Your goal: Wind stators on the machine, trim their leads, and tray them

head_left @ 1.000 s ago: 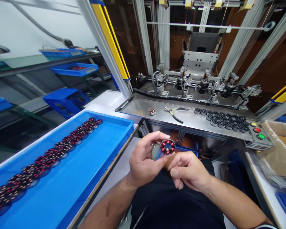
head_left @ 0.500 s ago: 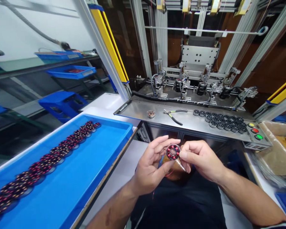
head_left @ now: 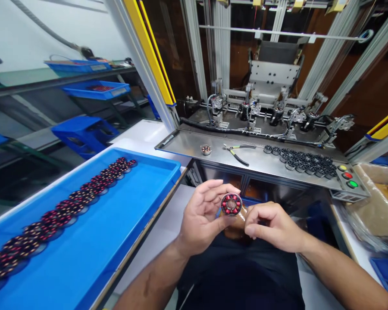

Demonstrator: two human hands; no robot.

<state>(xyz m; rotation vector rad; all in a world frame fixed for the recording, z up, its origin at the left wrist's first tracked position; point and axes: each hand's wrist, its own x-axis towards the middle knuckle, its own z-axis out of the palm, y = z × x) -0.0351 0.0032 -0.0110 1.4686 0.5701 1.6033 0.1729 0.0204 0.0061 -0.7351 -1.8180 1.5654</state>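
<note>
My left hand (head_left: 202,217) holds a small round motor stator (head_left: 231,204) by its rim, between thumb and fingers. Red wire windings ring its open centre, and its face is turned towards me. Just to the right and slightly lower is my right hand (head_left: 271,226), its thumb and fingers pinched together, apart from the stator. Whatever lies in that pinch, if anything, is too small to make out. Below and behind the stator shows a brownish, shiny container (head_left: 236,226), partly hidden by my hands.
A blue tray (head_left: 116,241) at left bears rows of wound stators (head_left: 74,202). On the metal ledge are one wound stator (head_left: 206,149), cutting pliers (head_left: 237,154), many bare stators (head_left: 304,162) and a button box (head_left: 351,183). The winding machine (head_left: 274,107) stands behind; a plastic-lined box (head_left: 378,206) is at right.
The stator has turned more squarely towards me and shifted slightly left and up. My right hand has moved off its rim, down and to the right.
</note>
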